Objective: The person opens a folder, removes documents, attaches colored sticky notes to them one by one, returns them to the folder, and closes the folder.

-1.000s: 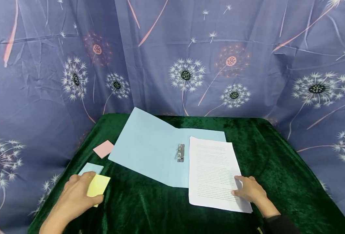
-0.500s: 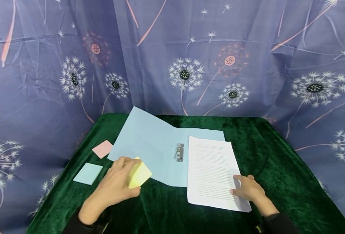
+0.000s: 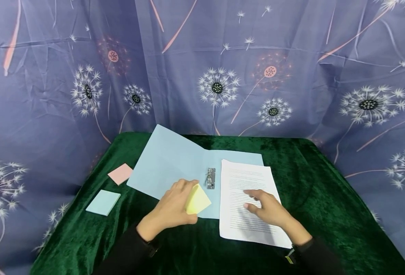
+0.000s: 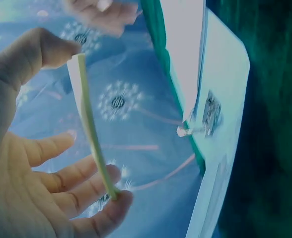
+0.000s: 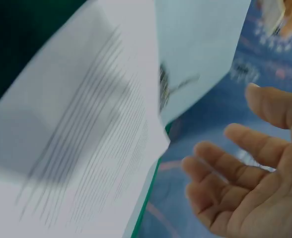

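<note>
My left hand holds a yellow sticky note pad above the near edge of the open light blue folder. The left wrist view shows the pad edge-on, pinched between thumb and fingertips. My right hand hovers over a stack of printed paper, its fingers relaxed and holding nothing. In the right wrist view those fingers are apart from the pages. The paper stack lies over the folder's right side, beside a metal clip near the folder's spine.
A pink sticky note pad lies by the folder's left corner, and a pale blue pad sits nearer on the left. Dark green velvet covers the table. A dandelion-patterned curtain hangs behind and at both sides.
My left hand has carried the yellow pad rightward from beside the pale blue pad to the folder. My right hand has left the paper's right edge and moved left over the page.
</note>
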Available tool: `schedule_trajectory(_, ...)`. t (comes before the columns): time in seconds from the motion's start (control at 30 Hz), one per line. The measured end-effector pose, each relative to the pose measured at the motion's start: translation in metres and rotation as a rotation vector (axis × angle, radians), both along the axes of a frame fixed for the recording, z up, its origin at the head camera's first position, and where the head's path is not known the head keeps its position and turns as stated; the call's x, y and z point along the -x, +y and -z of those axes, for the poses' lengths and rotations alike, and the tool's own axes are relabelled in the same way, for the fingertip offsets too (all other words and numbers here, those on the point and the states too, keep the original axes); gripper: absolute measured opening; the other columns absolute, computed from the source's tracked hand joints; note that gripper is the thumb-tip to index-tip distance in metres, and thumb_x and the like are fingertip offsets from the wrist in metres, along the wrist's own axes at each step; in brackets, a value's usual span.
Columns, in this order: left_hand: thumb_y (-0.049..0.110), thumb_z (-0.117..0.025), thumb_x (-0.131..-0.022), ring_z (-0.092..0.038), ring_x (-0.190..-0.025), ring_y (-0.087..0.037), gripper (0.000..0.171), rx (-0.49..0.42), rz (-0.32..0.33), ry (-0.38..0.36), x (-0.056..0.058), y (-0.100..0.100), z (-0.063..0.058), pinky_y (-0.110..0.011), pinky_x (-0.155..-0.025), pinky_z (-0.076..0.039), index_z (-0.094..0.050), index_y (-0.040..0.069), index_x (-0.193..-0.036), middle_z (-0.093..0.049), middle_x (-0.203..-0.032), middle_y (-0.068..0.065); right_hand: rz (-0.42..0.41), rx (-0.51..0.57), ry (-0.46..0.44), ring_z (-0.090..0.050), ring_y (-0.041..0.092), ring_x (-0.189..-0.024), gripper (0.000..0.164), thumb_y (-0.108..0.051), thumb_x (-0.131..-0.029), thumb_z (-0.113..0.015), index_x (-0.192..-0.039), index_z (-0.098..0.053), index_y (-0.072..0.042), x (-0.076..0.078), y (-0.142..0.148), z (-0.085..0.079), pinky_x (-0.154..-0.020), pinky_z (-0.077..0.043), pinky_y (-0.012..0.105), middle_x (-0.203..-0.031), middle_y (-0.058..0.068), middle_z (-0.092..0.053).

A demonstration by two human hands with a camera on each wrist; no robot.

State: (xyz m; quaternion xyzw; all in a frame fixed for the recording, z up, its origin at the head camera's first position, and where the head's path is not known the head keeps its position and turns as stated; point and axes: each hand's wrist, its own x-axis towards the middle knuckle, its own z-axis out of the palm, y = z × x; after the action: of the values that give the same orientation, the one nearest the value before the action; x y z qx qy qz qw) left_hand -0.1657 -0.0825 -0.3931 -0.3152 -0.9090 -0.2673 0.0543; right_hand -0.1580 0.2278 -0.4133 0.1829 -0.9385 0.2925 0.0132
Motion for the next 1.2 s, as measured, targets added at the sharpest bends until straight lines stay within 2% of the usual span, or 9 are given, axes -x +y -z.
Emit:
schedule_trajectory(0.1,0.03,-0.075,-0.061,-0.043,-0.089,-0.019,0.086,0.016,0.009,0.031,0.004,0.016,0.005,-0.032,-0.064,-0.039,-0.041,0.006,-0.136,-0.048,-0.113,-0.009,-0.065,0.106,0.0,-0.058,0.035,-0.098,0.038,-0.022,-0.092,-0.059,-0.121,-0.058,0.003,0.001,-0.019,-0.003,-0.079,-0.046,0.051,-0.115,0.019,-0.059)
schedule_trajectory(0.23,0.031,-0.074,-0.062,-0.044,-0.089,-0.02,0.083,0.041,0.009,0.065,0.009,0.036,0.011,-0.03,-0.062,-0.039,-0.043,0.005,-0.135,-0.047,-0.115,-0.01,-0.085,0.276,-0.089,-0.061,0.027,-0.097,0.036,-0.021,-0.096,-0.053,-0.124,-0.054,0.002,0.001,-0.037,-0.008,-0.077,-0.049,0.041,-0.111,0.017,-0.062)
schedule_trajectory(0.4,0.034,-0.075,-0.064,-0.044,-0.089,-0.02,0.086,0.055,0.018,0.082,0.011,0.052,0.017,-0.029,-0.06,-0.038,-0.041,0.004,-0.137,-0.047,-0.116,-0.011,-0.074,0.498,-0.227,-0.064,0.029,-0.084,0.035,-0.013,-0.095,-0.054,-0.124,-0.051,0.007,0.001,-0.047,-0.012,-0.071,-0.051,0.035,-0.097,0.016,-0.065)
schedule_trajectory(0.5,0.035,-0.074,-0.065,-0.044,-0.088,-0.02,0.087,0.055,0.025,0.096,0.011,0.056,0.019,-0.028,-0.057,-0.038,-0.04,0.002,-0.137,-0.047,-0.115,-0.012,-0.049,0.57,-0.29,-0.064,0.032,-0.076,0.033,-0.009,-0.093,-0.057,-0.12,-0.052,0.01,0.002,-0.049,-0.011,-0.067,-0.052,0.033,-0.089,0.018,-0.065)
schedule_trajectory(0.7,0.04,-0.075,-0.066,-0.045,-0.095,-0.022,0.089,0.041,0.089,0.095,0.012,0.056,0.02,-0.028,-0.06,-0.04,-0.038,0.006,-0.139,-0.044,-0.121,-0.01,0.016,0.616,-0.311,-0.064,0.029,-0.07,0.026,-0.002,-0.089,-0.059,-0.113,-0.059,0.01,0.002,-0.046,-0.006,-0.064,-0.051,0.035,-0.087,0.019,-0.065)
schedule_trajectory(0.83,0.043,-0.082,-0.062,-0.044,-0.108,-0.022,0.1,0.001,0.173,0.049,0.015,0.051,0.021,-0.036,-0.077,-0.044,-0.033,0.009,-0.142,-0.04,-0.132,-0.008,0.042,0.618,-0.283,-0.063,0.028,-0.07,0.025,-0.002,-0.089,-0.059,-0.111,-0.06,0.009,-0.001,-0.043,-0.005,-0.067,-0.051,0.04,-0.09,0.017,-0.065)
schedule_trajectory(1.0,0.034,-0.088,-0.06,-0.036,-0.124,-0.022,0.109,-0.065,0.25,-0.055,0.02,0.043,0.022,-0.045,-0.093,-0.038,-0.025,0.015,-0.146,-0.032,-0.144,-0.003,0.057,0.626,-0.237,-0.061,0.023,-0.074,0.021,0.0,-0.092,-0.054,-0.109,-0.061,0.009,0.0,-0.037,-0.003,-0.069,-0.051,0.039,-0.095,0.016,-0.065)
schedule_trajectory(1.1,0.028,-0.086,-0.064,-0.034,-0.128,-0.02,0.104,-0.108,0.276,-0.1,0.021,0.039,0.022,-0.043,-0.096,-0.037,-0.023,0.018,-0.147,-0.03,-0.146,0.0,0.055,0.635,-0.254,-0.058,0.022,-0.077,0.021,-0.002,-0.095,-0.049,-0.109,-0.062,0.007,0.002,-0.035,-0.002,-0.07,-0.049,0.038,-0.095,0.015,-0.065)
schedule_trajectory(1.2,0.024,-0.084,-0.068,-0.04,-0.123,-0.018,0.098,-0.154,0.313,-0.099,0.022,0.039,0.024,-0.038,-0.094,-0.039,-0.025,0.018,-0.146,-0.033,-0.145,0.0,0.059,0.647,-0.283,-0.056,0.022,-0.078,0.022,-0.004,-0.097,-0.046,-0.109,-0.062,0.006,0.003,-0.033,0.001,-0.072,-0.045,0.04,-0.094,0.013,-0.064)
